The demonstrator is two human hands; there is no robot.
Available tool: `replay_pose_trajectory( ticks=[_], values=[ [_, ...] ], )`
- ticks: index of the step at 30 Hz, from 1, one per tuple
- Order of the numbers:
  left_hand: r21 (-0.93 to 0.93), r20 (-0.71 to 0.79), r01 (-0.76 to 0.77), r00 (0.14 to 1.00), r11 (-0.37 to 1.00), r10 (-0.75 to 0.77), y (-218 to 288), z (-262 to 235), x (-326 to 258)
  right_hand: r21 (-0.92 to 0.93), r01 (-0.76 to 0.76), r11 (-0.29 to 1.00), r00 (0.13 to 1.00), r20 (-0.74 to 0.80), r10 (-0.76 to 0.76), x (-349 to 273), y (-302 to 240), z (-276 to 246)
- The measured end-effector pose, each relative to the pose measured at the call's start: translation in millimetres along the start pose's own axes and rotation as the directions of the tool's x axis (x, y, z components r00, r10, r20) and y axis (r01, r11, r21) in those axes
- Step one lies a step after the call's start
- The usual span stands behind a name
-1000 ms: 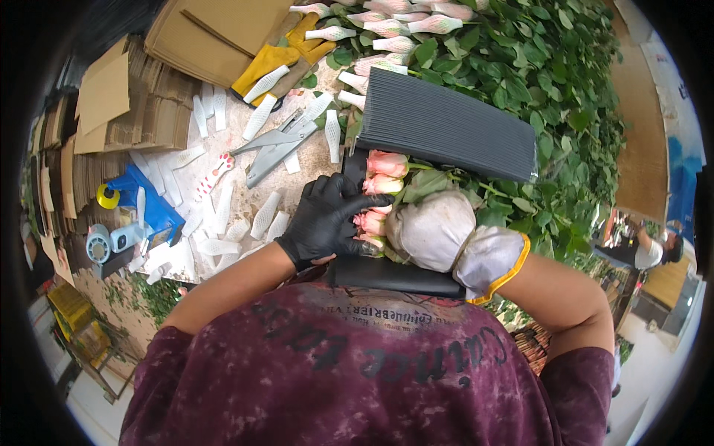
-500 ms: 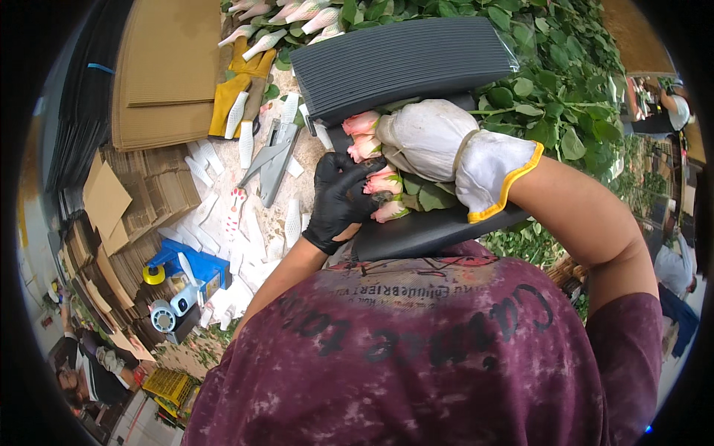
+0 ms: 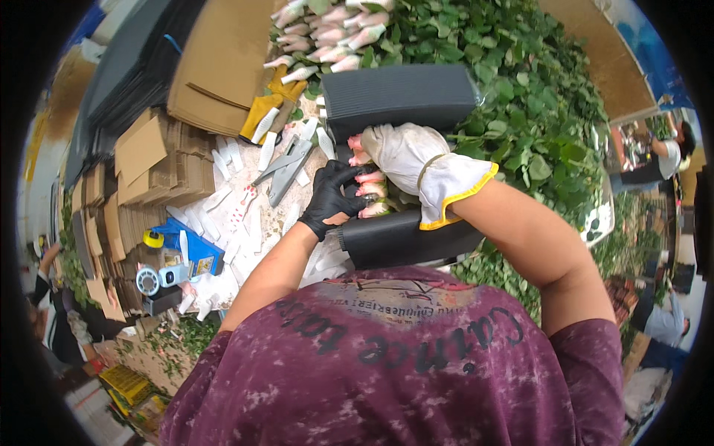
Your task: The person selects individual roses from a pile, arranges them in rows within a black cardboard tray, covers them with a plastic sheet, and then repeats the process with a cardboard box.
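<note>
Well to the left: I have a brown cardboard stack (image 3: 160, 178), unevenly piled, with a blue tape dispenser (image 3: 199, 244) near it.
Worktop: a grey stapler (image 3: 288, 172) lies among loose white net sleeves (image 3: 326, 143).
Left hand (image 3: 329, 199): black-gloved, reaching the pink roses (image 3: 370, 190) from their left side; I see fingers bent and parted about the heads, but I cannot tell whether they pinch one.
Rose position: a short column of heads facing left, between the upper dark block (image 3: 401, 97) and the lower dark block (image 3: 413, 239).
Rose handling: light and soft, I judge, with petals that bruise easily and stems that are stiffer; I would take hold just under the bloom and only steady the petals.
Right hand (image 3: 407, 152): in a baggy white glove, just right of the heads; cloth hides the fingers, so I cannot tell if they clasp anything. Such loose cloth would, I think, dull the feel of a thin stem.
Right side: a bank of leafy greenery (image 3: 513, 89).
</note>
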State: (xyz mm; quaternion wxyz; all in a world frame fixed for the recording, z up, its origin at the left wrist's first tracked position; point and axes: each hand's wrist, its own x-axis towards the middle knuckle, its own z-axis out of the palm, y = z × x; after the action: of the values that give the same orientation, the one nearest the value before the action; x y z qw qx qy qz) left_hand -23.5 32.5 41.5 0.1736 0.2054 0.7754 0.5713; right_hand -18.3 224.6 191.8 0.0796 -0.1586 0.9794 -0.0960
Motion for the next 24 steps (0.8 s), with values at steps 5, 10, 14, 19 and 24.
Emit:
replay_pose_trajectory(
  ticks=[5,10,14,19,24],
  values=[
    [-0.175,0.073,-0.024,0.997,0.984,0.037,1.3,-5.9,2.8,0.080,0.152,0.985,0.949,-0.289,-0.124,-92.0,-20.4,-91.3],
    [0.251,-0.063,-0.273,0.953,0.929,0.297,-0.4,-3.1,10.0,-0.496,-0.388,0.776,0.741,0.333,0.583,-213.2,44.1,-38.0],
    [0.664,-0.064,-0.380,0.829,0.644,0.556,26.7,-7.5,-2.8,-0.005,-0.250,0.968,0.947,0.204,0.246,-245.1,74.4,-31.0],
    [0.387,-0.027,-0.461,0.860,0.798,0.510,7.0,-19.0,-2.8,0.198,-0.069,0.978,0.938,-0.320,0.131,-110.1,-14.9,-134.3],
    [0.168,-0.049,-0.503,0.855,0.848,0.517,15.7,-0.1,4.1,-0.314,0.123,0.941,0.987,0.134,-0.085,12.7,5.3,-9.8]
  ],
)
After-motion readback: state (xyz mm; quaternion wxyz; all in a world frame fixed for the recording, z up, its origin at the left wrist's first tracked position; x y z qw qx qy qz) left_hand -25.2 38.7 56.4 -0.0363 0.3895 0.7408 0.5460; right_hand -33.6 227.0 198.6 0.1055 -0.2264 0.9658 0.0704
